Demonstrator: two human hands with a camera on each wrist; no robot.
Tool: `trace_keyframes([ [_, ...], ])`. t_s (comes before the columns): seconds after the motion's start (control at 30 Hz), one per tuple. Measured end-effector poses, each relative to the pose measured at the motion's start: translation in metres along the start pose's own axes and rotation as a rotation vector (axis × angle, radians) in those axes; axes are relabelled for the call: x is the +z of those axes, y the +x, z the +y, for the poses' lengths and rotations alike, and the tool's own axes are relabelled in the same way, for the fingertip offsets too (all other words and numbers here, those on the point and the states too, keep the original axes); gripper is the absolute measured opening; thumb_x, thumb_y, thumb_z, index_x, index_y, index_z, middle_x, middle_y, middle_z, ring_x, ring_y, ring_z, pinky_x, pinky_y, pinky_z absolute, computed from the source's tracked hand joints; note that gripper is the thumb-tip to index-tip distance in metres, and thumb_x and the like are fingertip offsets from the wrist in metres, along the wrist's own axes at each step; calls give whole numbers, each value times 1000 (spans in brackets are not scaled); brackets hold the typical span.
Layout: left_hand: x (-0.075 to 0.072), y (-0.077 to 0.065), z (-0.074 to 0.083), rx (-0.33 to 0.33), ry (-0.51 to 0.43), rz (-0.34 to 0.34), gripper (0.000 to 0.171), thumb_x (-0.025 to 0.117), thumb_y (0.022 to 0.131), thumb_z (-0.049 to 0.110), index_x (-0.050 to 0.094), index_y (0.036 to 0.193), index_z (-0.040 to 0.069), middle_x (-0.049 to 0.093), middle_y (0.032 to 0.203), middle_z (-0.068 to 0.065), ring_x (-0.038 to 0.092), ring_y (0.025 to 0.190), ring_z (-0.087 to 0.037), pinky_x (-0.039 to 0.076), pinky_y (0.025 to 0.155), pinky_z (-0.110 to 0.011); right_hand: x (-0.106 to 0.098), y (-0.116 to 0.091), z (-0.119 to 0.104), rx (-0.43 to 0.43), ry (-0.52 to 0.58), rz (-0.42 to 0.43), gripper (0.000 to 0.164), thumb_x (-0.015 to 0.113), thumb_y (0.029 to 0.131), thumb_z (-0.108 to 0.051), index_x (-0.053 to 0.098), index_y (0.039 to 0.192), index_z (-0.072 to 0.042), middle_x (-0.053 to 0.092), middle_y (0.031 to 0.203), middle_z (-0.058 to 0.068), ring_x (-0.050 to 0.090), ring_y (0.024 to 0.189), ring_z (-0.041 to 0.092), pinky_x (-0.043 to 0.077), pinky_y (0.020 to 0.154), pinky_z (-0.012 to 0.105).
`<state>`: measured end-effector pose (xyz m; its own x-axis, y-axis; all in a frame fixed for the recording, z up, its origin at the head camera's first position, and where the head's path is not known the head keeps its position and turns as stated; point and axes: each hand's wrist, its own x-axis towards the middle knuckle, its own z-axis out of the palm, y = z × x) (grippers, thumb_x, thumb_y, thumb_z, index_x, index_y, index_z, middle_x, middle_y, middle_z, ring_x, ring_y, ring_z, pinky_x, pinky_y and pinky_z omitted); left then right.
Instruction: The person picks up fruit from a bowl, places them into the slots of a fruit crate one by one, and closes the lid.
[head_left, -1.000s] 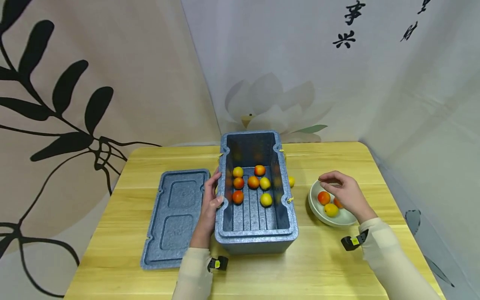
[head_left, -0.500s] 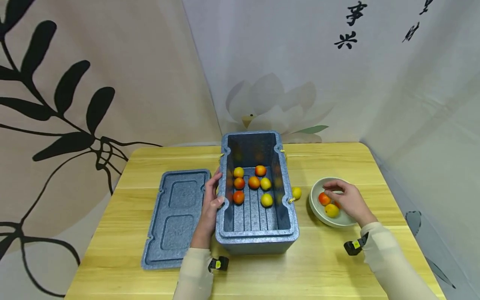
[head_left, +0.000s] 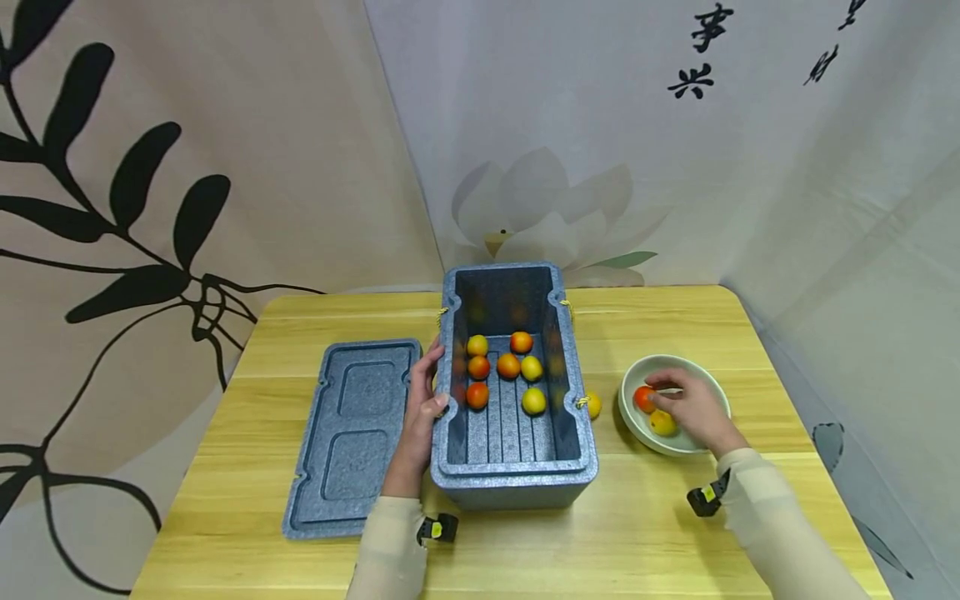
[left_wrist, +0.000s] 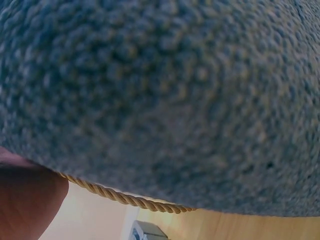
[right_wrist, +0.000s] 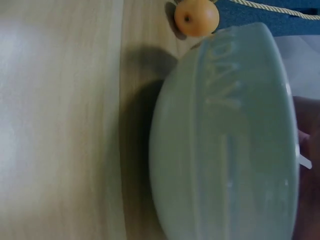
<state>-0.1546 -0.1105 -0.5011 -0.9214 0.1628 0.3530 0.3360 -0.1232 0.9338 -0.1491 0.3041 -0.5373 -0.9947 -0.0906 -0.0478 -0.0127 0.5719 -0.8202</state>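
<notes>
My left hand (head_left: 420,404) holds the left side of an open blue-grey foam box (head_left: 513,479), its thumb on the rim. The left wrist view is mostly filled by the box's speckled wall (left_wrist: 165,110). My right hand (head_left: 697,408) reaches into a pale green bowl (head_left: 637,427), fingertips at a round orange-red fruit (head_left: 642,398); I cannot tell whether it pinches it. Beside that lies a yellow fruit (head_left: 663,422). In the right wrist view, the bowl's outer side (right_wrist: 220,140) hides most of the hand. Several small red, orange and yellow fruits (head_left: 508,366) lie inside the box.
A yellow-orange fruit (head_left: 593,405) rests on the wooden table (head_left: 637,533) against the box's right side, near a yellow rope loop (head_left: 582,401). The matching lid (head_left: 348,492) lies flat left of the box. Printed cloth (head_left: 555,108) hangs behind the table.
My right hand has lowered into the bowl, and the orange-red fruit there has shifted slightly left. The fruit outside the box has rolled toward me. My left hand stays put.
</notes>
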Motion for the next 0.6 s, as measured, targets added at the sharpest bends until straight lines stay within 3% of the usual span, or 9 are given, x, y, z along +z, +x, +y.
trace_keyframes([
  [0.17, 1, -1, -1, 5, -26, -3, 64, 43, 88, 19, 29, 147, 1, 17, 161, -10, 12, 146, -27, 9, 109, -58, 6, 3, -1, -8, -44, -27, 29, 68, 88, 0, 63, 116, 7, 61, 116, 24, 63, 103, 45, 53, 82, 45],
  [0.33, 0, -1, -2, 11, -8, -12, 64, 42, 88, 20, 30, 148, 1, 15, 161, -11, 9, 146, -28, 5, 108, -62, 11, 2, 1, -1, -109, -52, 32, 71, 86, -4, 63, 117, 4, 62, 117, 22, 62, 103, 45, 52, 83, 48],
  [0.6, 0, 0, -1, 20, 1, -8, 65, 42, 86, 19, 31, 147, 0, 15, 161, -15, 10, 146, -29, 4, 108, -62, 14, 3, 3, 10, -126, -50, 34, 72, 87, -9, 63, 118, 1, 61, 119, 21, 62, 104, 44, 52, 84, 48],
])
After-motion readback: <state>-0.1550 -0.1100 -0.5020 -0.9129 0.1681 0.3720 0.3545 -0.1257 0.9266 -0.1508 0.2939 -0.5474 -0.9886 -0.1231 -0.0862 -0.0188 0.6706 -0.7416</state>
